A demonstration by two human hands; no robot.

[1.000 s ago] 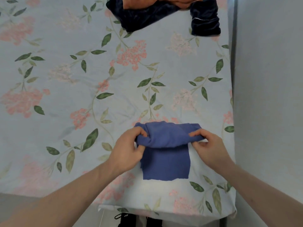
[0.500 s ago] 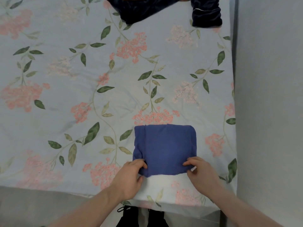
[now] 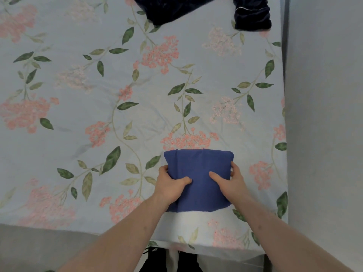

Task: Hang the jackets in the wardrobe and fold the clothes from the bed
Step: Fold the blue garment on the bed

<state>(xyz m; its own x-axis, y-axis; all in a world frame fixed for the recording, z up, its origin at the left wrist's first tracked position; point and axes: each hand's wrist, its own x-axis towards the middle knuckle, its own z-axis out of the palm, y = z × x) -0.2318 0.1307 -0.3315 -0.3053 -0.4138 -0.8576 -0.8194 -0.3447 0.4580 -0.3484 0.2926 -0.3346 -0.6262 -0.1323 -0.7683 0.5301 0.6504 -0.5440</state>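
A blue garment, folded into a neat rectangle, lies on the floral bedsheet near the bed's front edge. My left hand grips its left side, thumb on top and fingers curled around the edge. Gripping the right side the same way is my right hand, thumb lying across the top. Dark navy clothes lie at the far end of the bed, cut off by the frame's top, with another dark folded piece beside them at the right.
A grey wall runs along the bed's right side. The bed's front edge crosses the lower frame, with grey floor and my black shoes below it.
The garment's top layer was folded down toward me into a compact rectangle. Both hands then moved from its front corners up to its sides and took hold.
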